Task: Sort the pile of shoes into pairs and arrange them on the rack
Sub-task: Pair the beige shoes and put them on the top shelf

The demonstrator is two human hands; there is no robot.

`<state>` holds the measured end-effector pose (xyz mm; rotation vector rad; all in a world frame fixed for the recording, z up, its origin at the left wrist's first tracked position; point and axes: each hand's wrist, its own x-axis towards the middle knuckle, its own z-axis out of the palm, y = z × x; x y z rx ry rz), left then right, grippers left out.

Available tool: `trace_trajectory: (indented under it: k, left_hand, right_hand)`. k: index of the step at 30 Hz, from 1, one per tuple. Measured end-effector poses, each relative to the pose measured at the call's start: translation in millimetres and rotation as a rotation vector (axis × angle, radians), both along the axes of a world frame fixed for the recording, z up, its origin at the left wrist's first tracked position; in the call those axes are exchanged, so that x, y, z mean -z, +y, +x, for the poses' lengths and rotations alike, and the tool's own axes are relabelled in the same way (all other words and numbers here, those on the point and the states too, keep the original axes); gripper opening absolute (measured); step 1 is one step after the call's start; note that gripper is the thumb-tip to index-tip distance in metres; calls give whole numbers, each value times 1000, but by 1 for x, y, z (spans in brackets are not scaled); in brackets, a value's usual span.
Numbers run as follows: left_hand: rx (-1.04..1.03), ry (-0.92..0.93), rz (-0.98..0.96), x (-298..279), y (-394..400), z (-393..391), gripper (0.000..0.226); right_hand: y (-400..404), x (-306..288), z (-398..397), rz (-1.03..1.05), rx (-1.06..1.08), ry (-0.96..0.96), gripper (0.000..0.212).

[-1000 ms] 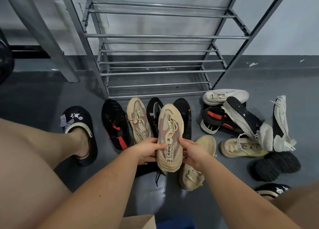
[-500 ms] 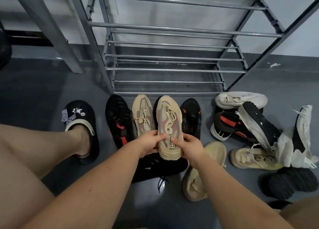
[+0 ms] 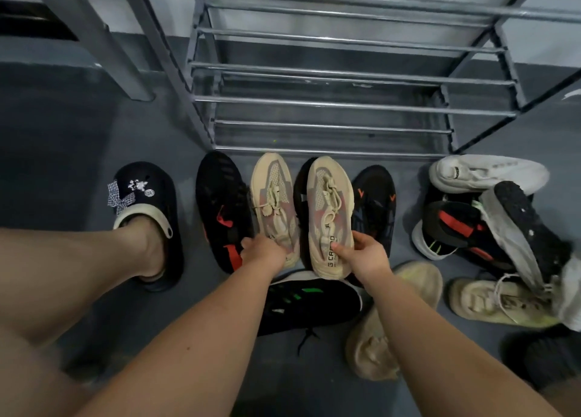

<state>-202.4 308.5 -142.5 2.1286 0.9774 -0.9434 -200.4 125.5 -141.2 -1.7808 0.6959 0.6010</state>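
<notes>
Down at the far left, a foot in a black clog (image 3: 147, 203) with a bow charm stands on the grey floor (image 3: 63, 152). Next comes a row of shoes just in front of the metal rack (image 3: 330, 102), toes toward its lowest bars: a black sneaker with red marks (image 3: 220, 209), a beige sneaker (image 3: 273, 206), a second beige sneaker (image 3: 328, 215), and a black sneaker with orange marks (image 3: 375, 206). The left hand (image 3: 262, 253) rests at the first beige heel, fingers curled; whether they grasp it I cannot tell. The right hand (image 3: 366, 256) pinches the second beige sneaker's heel, its long axis running straight toward the rack. Below lies a black sneaker with green stripes (image 3: 311, 303) crosswise. At right, a loose pile (image 3: 490, 228) crowds the floor, leaving a narrow bare strip beside the row.
</notes>
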Motion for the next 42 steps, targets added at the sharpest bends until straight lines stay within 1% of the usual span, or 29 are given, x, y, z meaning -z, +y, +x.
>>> trace_trajectory:
  k: [3,6,7,8,11,13,15,18,22,25,27,30,36,38,42]
  left_hand:
    - [-124,-23,1,-1,-8,2,62]
    - [-387,-94,-188,-1,-21,5,59]
    - [-442,-113,-242,0,-23,6,61]
    - [-454,-127,-264,0,-22,5,63]
    - [-508,-209,-268,5,-9,-1,66]
    - [-536,-256,-343,6,-3,-4,61]
    - [-524,-256,-423,3,3,-5,50]
    - [-557,-196,-564,-9,24,-9,36]
    - [-539,-122,-721,-23,51,-23,29]
    - [-505,-140,-815,-42,49,-27,22]
    - [-473,-166,-834,-55,43,-28,20]
    - [-411,-218,-835,-71,34,-29,20]
    - [-322,-258,-873,-103,3,-36,19]
    - [-287,-282,-881,-117,-9,-35,18]
    - [-207,-323,-908,-153,-28,-21,16]
  right_hand:
    - [0,7,-2,-48,-112,50,54]
    - [-1,9,1,-27,-107,102,61]
    - [-2,8,2,-10,-104,120,66]
    - [-2,7,1,10,-104,133,73]
    - [-3,3,-3,45,-94,153,98]
    - [-3,1,-7,51,-59,144,103]
    - [0,-5,-8,90,-10,132,95]
    - [3,-14,-7,184,55,115,78]
    - [3,-27,-12,303,120,138,64]
    - [2,-38,-24,408,165,159,48]
    - [0,-47,-33,450,211,144,41]
    - [-7,-62,-43,485,271,84,42]
    - [-32,-99,-63,437,306,-70,45]
    - [-45,-115,-68,458,329,-94,46]
    - [-69,-155,-67,497,342,-170,39]
